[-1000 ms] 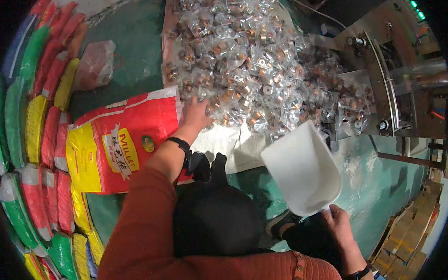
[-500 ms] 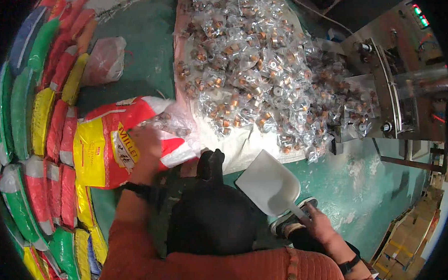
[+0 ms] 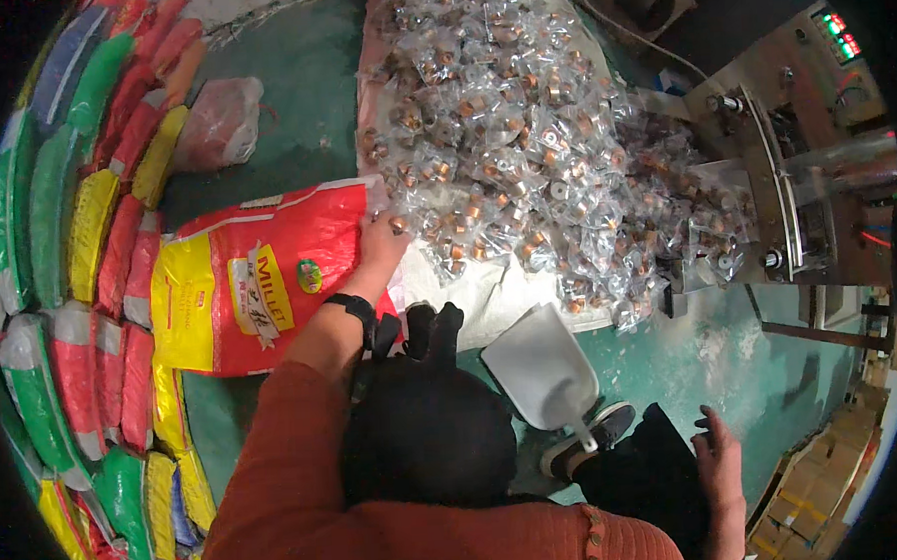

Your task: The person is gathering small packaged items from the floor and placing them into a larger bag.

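A red and yellow woven sack (image 3: 336, 225) lies on its side at the left, its mouth toward the pile of small clear plastic packets (image 3: 503, 147) with copper-coloured and metal parts inside. My left hand (image 3: 382, 248) is closed at the sack's mouth, gripping its edge; the fingertips are partly hidden among packets. A pale grey plastic scoop (image 3: 542, 366) rests on the floor beside the white sheet, its handle toward my foot. Off to the right, my right hand (image 3: 720, 463) is held up with its fingers apart, holding nothing.
Stacked filled sacks (image 3: 96, 225), red, green and yellow, line the left side. A pinkish plastic bag (image 3: 219, 125) sits behind the sack. At the right stands a metal machine (image 3: 774, 166) with lit displays. Cardboard boxes (image 3: 827, 464) stand lower right. The packets lie on a white sheet (image 3: 479, 299).
My right hand has let go of the scoop and moved right; the scoop now lies on the floor. My left hand has moved right to the sack's mouth, and the sack's upper side is pulled flatter.
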`<state>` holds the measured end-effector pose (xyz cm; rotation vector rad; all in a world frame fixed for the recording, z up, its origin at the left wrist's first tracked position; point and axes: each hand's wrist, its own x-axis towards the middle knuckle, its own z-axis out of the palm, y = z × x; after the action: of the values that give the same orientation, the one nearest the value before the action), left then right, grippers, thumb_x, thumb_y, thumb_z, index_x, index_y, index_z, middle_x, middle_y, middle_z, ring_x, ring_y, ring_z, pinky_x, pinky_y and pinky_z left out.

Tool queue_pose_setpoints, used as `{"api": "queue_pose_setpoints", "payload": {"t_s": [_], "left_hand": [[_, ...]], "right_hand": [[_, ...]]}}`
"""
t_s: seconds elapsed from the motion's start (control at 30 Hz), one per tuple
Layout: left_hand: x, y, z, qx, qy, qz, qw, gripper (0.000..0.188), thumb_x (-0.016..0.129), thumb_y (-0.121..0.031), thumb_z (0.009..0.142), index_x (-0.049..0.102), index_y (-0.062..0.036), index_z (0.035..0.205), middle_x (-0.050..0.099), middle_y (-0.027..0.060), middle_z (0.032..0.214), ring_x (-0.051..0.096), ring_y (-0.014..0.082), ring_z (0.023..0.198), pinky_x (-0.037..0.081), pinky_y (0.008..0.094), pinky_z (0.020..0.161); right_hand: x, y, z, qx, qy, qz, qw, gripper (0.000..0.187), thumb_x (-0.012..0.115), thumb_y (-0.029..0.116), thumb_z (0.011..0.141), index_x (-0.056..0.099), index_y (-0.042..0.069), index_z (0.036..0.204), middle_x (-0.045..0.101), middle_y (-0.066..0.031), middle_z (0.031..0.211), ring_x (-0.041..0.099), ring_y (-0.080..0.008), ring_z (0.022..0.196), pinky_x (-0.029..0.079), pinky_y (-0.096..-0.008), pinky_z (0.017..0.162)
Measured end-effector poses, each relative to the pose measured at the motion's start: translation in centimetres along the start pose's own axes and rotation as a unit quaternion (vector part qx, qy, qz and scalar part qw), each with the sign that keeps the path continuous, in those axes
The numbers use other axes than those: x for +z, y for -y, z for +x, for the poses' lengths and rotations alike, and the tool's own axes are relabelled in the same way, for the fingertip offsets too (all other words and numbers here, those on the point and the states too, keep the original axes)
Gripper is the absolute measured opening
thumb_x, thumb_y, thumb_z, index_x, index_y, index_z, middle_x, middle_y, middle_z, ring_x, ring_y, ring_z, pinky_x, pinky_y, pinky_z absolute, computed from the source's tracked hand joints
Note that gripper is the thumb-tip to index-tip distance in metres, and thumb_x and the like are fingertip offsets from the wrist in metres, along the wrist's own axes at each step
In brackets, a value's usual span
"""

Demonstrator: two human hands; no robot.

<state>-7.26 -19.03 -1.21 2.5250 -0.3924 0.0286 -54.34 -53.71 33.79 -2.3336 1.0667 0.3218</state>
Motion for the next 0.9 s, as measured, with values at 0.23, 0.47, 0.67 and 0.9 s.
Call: {"api": "queue_pose_setpoints", "payload": {"t_s": [0.23,0.47,0.67,0.9], "left_hand": [[-12.8,5.1,-1.5,0.038,0.403,0.355,0.842,0.032,0.057,-0.034,0.09,0.071,-0.0095,0.105,0.07,0.0147,0.099,0.068,0.0302,0.092,0.051,0.0524,0.081],[-18.4,8.9,-3.6,-0.023,0.356,0.225,0.907,0.053,0.069,-0.039,0.076,0.067,-0.0052,0.117,0.072,0.0178,0.099,0.068,0.0329,0.097,0.054,0.0494,0.079],[-7.5,-3.9,1.3,0.19,0.0,0.139,0.972,0.062,0.072,-0.013,0.069,0.052,-0.005,0.128,0.066,0.0219,0.09,0.067,0.0397,0.083,0.051,0.0506,0.086],[3.3,-5.3,6.3,0.049,0.367,0.159,0.915,0.11,0.084,-0.034,0.066,0.02,-0.0168,0.154,0.031,0.0342,0.145,0.044,0.0524,0.127,0.042,0.0574,0.102]], "right_hand": [[-0.3,0.5,0.4,0.059,0.116,-0.021,0.991,0.05,0.062,-0.001,0.085,0.053,0.004,0.134,0.069,-0.0197,0.104,0.069,-0.0316,0.091,0.053,-0.0369,0.081],[-0.8,1.3,1.4,0.015,0.171,-0.019,0.985,0.051,0.063,0.001,0.086,0.052,0.008,0.136,0.07,-0.021,0.101,0.069,-0.0341,0.093,0.053,-0.0381,0.083],[-0.5,1.9,1.5,0.067,0.154,0.015,0.986,0.06,0.063,-0.001,0.086,0.045,0.011,0.142,0.07,-0.0204,0.1,0.068,-0.0348,0.091,0.052,-0.0374,0.084],[0.1,1.3,2.5,0.053,0.178,0.0,0.983,0.066,0.059,-0.001,0.086,0.038,0.011,0.147,0.071,-0.0126,0.095,0.066,-0.0181,0.078,0.053,-0.0322,0.076]]}}
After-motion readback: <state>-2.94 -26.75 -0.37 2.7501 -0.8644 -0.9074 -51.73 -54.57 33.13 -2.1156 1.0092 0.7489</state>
